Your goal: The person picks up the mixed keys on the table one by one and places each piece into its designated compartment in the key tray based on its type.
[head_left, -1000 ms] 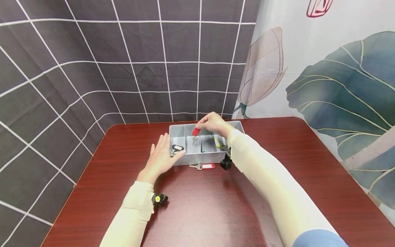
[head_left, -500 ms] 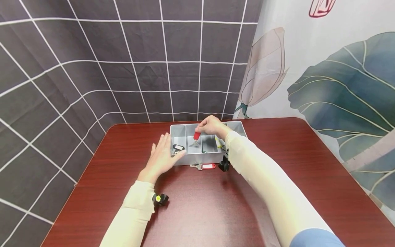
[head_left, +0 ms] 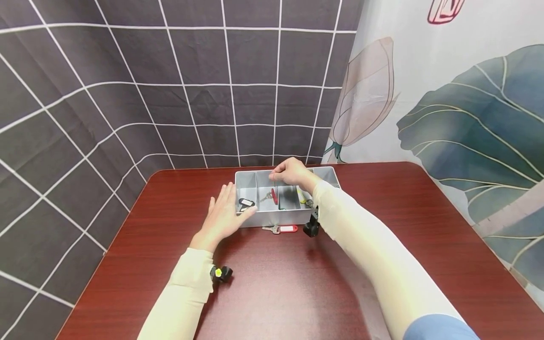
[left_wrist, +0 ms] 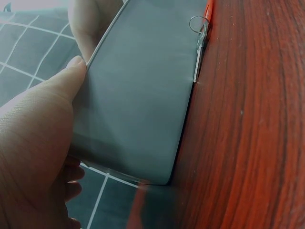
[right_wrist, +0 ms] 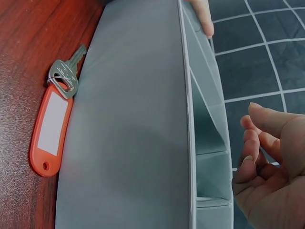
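A grey divided tray (head_left: 278,218) stands on the table. My left hand (head_left: 219,217) lies along its left end, fingers straight and thumb touching the front rim. Above the second compartment from the left hovers my right hand (head_left: 291,172), fingers loosely bent and holding nothing, as the right wrist view shows. Beneath it, inside that compartment, is a key with a red tag (head_left: 274,196), the tag tilted near the divider. Black key tags (head_left: 246,203) occupy the leftmost compartment. A yellow tag (head_left: 301,195) lies further right. In front of the tray is another key with a red tag (right_wrist: 50,129).
The reddish-brown wooden table (head_left: 272,283) extends toward me and to both sides. A dark curtain with white grid lines (head_left: 255,104) hangs behind it, and a floral curtain (head_left: 425,108) at the right. A bit of green shows in the third compartment.
My right hand has let go of the red-tagged key, which has dropped into the second compartment. The left hand has stayed at the tray's left end.
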`<state>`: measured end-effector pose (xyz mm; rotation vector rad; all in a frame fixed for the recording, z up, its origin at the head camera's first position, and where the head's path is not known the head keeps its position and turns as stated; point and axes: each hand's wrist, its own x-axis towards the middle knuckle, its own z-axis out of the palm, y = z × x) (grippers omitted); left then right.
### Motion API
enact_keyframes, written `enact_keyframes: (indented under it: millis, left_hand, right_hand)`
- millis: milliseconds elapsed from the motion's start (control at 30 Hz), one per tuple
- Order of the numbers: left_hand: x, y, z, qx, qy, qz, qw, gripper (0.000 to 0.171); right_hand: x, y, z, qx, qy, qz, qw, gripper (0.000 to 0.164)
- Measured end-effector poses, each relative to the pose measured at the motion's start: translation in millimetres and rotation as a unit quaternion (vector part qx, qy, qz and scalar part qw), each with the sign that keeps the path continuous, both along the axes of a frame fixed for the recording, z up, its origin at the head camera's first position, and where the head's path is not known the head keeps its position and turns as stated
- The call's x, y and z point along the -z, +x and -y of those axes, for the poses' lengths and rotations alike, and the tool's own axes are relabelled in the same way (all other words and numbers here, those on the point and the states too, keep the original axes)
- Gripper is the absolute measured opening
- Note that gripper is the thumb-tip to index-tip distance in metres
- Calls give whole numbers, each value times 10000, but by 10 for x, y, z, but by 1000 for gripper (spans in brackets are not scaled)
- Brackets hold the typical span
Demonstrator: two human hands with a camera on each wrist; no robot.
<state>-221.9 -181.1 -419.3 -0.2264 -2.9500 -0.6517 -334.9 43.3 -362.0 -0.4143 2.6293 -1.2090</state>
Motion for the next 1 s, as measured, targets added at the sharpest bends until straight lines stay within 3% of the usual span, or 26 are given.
enact_keyframes:
  millis: [400, 1000]
  left_hand:
    - [20, -11, 26, 4, -25, -6, 10000, 107]
    - [20, -31, 26, 7, -23, -10, 10000, 109]
  right_hand:
    - [-119, 207, -166, -286, -316, 168, 9990, 20]
    - [-156, 573, -529, -754, -567, -396, 9947, 23]
